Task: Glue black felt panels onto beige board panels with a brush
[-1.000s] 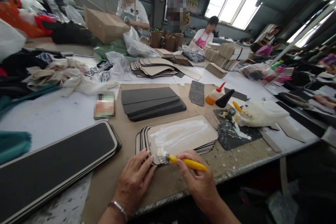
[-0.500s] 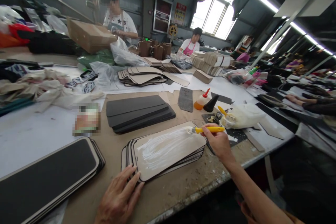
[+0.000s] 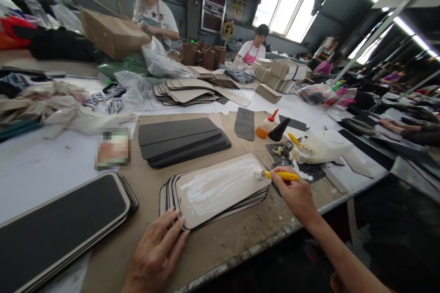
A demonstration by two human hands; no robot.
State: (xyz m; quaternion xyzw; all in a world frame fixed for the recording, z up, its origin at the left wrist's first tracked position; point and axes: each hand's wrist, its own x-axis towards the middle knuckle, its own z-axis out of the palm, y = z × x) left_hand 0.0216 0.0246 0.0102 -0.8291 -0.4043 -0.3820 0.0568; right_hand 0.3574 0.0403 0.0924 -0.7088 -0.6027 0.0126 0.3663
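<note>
My right hand is closed around the yellow handle of a paintbrush. The brush's bristle end is at the right end of the top beige panel. White, glue-like streaks cover much of that panel's face. Under it lies a fanned stack of similar panels with dark edges. My left hand lies with fingers stretched out, its fingertips at the lower left corner of the stack. Behind the stack, several dark grey panels lie overlapped on brown paper.
At right, a white plastic container lies on its side with another yellow handle at its mouth. A red-tipped bottle and black cone stand nearby. Black-faced panels lie at left. Co-workers sit further back.
My right hand has moved the paintbrush slightly right, to the panel's right end. The white streaks now reach further along that side. My left hand stays at the stack's corner.
</note>
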